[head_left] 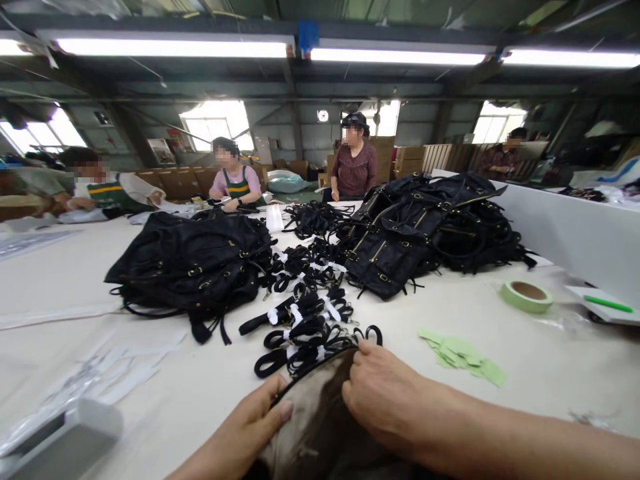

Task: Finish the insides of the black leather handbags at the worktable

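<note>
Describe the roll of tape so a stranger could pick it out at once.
Start at the big white worktable and look to its right side, beyond the heap of black leather bags. The flat pale green roll of tape lies there alone, near scattered green paper slips; it is the only ring-shaped thing, with a brown cardboard core.

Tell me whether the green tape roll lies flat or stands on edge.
Flat. The green tape roll lies on the table with its cardboard core hole facing up, right of the black bags.

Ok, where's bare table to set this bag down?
Bare table lies right of the green paper slips, below the tape roll. More lies left, between the black bag pile and the clear sleeves. The strap bundles crowd the space ahead of both hands.
</note>
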`<state>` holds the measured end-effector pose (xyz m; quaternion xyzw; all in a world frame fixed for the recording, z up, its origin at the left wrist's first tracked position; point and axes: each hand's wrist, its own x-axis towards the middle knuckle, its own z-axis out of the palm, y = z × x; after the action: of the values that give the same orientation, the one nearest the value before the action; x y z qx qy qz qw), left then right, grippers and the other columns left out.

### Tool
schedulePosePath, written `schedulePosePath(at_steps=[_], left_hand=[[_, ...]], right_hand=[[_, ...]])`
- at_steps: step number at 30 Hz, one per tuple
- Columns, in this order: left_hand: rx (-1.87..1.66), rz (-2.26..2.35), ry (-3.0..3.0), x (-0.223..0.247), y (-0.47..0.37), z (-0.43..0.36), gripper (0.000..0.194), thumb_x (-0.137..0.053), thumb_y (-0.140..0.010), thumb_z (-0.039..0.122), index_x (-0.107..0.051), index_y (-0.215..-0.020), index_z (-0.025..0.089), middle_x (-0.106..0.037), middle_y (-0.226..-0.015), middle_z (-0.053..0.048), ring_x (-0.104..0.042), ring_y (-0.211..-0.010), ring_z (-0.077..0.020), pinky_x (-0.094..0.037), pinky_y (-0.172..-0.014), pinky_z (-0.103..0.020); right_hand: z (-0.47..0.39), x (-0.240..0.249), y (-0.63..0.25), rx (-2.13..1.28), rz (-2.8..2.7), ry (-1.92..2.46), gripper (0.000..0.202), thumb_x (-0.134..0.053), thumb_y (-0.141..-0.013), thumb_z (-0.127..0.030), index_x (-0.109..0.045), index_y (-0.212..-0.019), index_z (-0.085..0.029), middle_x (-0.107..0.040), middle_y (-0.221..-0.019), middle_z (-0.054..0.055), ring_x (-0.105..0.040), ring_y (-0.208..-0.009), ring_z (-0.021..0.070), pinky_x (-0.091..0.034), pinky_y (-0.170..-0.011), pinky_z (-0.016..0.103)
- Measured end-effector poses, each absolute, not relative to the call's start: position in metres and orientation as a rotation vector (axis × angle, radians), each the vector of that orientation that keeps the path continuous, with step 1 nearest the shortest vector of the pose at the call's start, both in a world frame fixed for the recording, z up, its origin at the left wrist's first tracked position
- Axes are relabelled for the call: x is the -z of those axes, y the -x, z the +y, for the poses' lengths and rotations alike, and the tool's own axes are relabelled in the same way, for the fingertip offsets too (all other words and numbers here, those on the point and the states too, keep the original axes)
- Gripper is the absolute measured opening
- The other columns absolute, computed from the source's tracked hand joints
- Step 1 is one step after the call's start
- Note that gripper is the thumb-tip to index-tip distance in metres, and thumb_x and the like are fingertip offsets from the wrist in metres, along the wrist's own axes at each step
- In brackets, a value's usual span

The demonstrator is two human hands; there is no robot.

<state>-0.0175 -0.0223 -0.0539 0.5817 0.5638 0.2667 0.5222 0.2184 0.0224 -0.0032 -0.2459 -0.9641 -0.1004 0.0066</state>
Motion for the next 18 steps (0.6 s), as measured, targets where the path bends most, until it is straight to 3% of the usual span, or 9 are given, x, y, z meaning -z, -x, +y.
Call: schedulePosePath(at_steps=[2, 4, 6, 9, 12, 15, 18], left_hand=[[-0.715, 1.18, -1.166, 0.066, 0.015, -0.023, 0.041, -0.055, -0.087, 0.052, -0.054, -0.115, 0.023, -0.065, -0.106, -0.004, -0.056, -0.105, -0.0252, -0.048, -0.089, -0.034], [-0.751, 1.115, -1.1, 0.068, 0.015, -0.023, 0.037, -0.057, -0.087, 0.048, -0.053, -0.113, 0.021, -0.063, -0.105, -0.003, -0.056, -0.102, -0.0226, -0.047, -0.089, -0.032], [-0.77, 1.119, -1.141, 0.065, 0.017, -0.023, 0.031, -0.057, -0.088, 0.046, -0.054, -0.106, 0.02, -0.062, -0.101, -0.001, -0.055, -0.098, -0.0198, -0.044, -0.09, -0.031], [-0.82, 1.142, -1.134, 0.066, 0.021, -0.024, 0.027, -0.055, -0.09, 0.045, -0.055, -0.099, 0.019, -0.059, -0.092, 0.0, -0.053, -0.093, -0.0179, -0.041, -0.09, -0.03], [-0.91, 1.044, -0.967, 0.076, 0.021, -0.026, 0.029, -0.06, -0.087, 0.044, -0.055, -0.096, 0.017, -0.058, -0.09, -0.001, -0.052, -0.088, -0.0157, -0.042, -0.083, -0.028], [-0.971, 0.913, -0.778, 0.088, 0.018, -0.025, 0.035, -0.067, -0.081, 0.044, -0.051, -0.093, 0.015, -0.057, -0.081, 0.0, -0.049, -0.071, -0.0105, -0.039, -0.066, -0.022], [-0.98, 0.899, -0.792, 0.086, 0.017, -0.024, 0.044, -0.073, -0.073, 0.046, -0.05, -0.091, 0.014, -0.057, -0.08, -0.001, -0.047, -0.069, -0.01, -0.035, -0.062, -0.02]], right_hand=[[0.015, 0.019, -0.194, 0.224, -3.103, 0.714, 0.019, -0.072, -0.073, -0.027, -0.059, -0.066, -0.015, -0.062, -0.061, 0.006, -0.054, -0.053, 0.0184, -0.048, -0.069, 0.039], [0.01, 0.03, -0.171, 0.092, -3.191, 0.614, 0.035, -0.065, -0.081, -0.047, -0.059, -0.072, -0.014, -0.062, -0.06, 0.007, -0.053, -0.048, 0.0182, -0.048, -0.055, 0.036], [0.006, 0.041, -0.154, 0.052, -3.171, 0.567, 0.042, -0.06, -0.084, -0.054, -0.057, -0.077, -0.013, -0.062, -0.059, 0.007, -0.052, -0.041, 0.0178, -0.04, -0.04, 0.03], [0.004, 0.06, -0.145, 0.22, -2.963, 0.614, 0.027, -0.066, -0.079, -0.038, -0.052, -0.08, -0.015, -0.06, -0.056, 0.004, -0.051, -0.036, 0.0183, -0.027, -0.031, 0.027], [0.006, 0.076, -0.152, 0.361, -2.718, 0.575, 0.013, -0.058, -0.075, -0.019, -0.045, -0.076, -0.019, -0.055, -0.052, 0.0, -0.049, -0.035, 0.0171, -0.021, -0.032, 0.03], [0.011, 0.088, -0.158, 0.367, -2.6, 0.401, 0.017, -0.044, -0.081, -0.008, -0.037, -0.071, -0.021, -0.05, -0.05, -0.003, -0.047, -0.035, 0.0138, -0.022, -0.037, 0.031], [0.014, 0.092, -0.161, 0.288, -2.635, 0.354, 0.021, -0.043, -0.085, -0.009, -0.036, -0.069, -0.021, -0.051, -0.052, -0.003, -0.049, -0.04, 0.0133, -0.023, -0.039, 0.03]])
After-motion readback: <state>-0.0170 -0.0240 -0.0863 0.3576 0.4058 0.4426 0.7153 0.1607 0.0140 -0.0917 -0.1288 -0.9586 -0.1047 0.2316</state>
